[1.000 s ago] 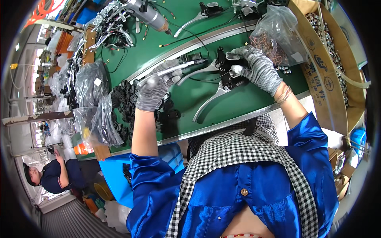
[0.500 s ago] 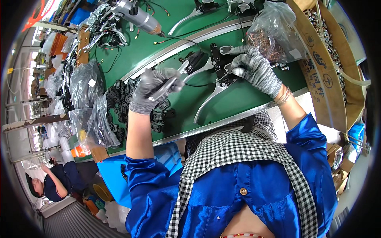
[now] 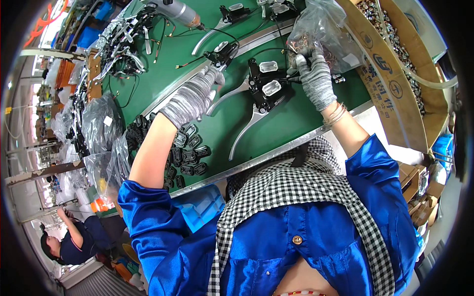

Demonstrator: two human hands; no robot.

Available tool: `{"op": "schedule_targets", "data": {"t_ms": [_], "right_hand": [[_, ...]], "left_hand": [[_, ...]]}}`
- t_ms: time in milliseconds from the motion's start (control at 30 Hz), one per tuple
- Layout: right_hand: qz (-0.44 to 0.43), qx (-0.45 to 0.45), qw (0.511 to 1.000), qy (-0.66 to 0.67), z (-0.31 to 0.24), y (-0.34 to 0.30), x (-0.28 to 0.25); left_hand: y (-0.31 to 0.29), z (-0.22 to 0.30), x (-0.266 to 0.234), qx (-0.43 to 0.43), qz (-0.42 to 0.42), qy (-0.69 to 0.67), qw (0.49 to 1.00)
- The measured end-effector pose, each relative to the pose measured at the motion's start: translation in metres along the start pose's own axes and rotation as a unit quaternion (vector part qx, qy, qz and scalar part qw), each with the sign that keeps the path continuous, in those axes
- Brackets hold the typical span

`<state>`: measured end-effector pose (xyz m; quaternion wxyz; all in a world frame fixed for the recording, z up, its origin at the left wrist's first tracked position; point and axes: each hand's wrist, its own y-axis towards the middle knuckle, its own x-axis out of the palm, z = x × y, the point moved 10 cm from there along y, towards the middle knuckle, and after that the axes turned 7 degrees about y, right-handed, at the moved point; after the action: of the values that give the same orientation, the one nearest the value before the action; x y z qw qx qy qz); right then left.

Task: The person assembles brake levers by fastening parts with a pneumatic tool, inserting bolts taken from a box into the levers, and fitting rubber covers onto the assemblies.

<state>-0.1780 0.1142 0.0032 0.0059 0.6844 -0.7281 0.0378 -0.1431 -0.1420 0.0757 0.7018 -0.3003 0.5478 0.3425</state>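
Note:
My left hand [image 3: 192, 96], in a grey knit glove, is closed around the handle end of a brake lever [image 3: 222, 53] with a black body and trailing wires. My right hand [image 3: 314, 79], gloved alike, has its fingers curled at the opening of a clear plastic bag [image 3: 323, 22] of copper rings [image 3: 299, 44]. Whatever its fingertips pinch is hidden. Between the hands two brake levers lie side by side, an upper one [image 3: 266, 68] and a lower one [image 3: 269, 91], their pale reservoirs facing up and silver handles pointing down-left. A black hose end reaches my right hand.
A grey power driver [image 3: 177, 12] hangs at the top. Black reservoir parts [image 3: 187, 153] are piled at the left front of the green table [image 3: 212, 140]. A metal rail [image 3: 256, 39] crosses it. A cardboard box [image 3: 380, 74] of metal fittings stands right. Another person [image 3: 81, 237] sits far left.
My left hand has moved the held brake lever up and left. My right hand has left the two levers between my hands and shifted to the bag. Their reservoirs now show fully.

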Motion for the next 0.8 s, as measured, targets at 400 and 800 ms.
{"op": "schedule_targets", "data": {"t_ms": [400, 800], "right_hand": [[-0.038, -0.174, 0.826, -0.535, -0.047, -0.007, 0.026], [-0.014, -0.258, 0.814, -0.521, -0.052, -0.002, 0.025]], "left_hand": [[-0.018, -0.072, 0.029, -0.207, 0.177, -0.050, 0.961], [-0.011, -0.033, 0.047, -0.146, 0.162, -0.035, 0.975]]}}
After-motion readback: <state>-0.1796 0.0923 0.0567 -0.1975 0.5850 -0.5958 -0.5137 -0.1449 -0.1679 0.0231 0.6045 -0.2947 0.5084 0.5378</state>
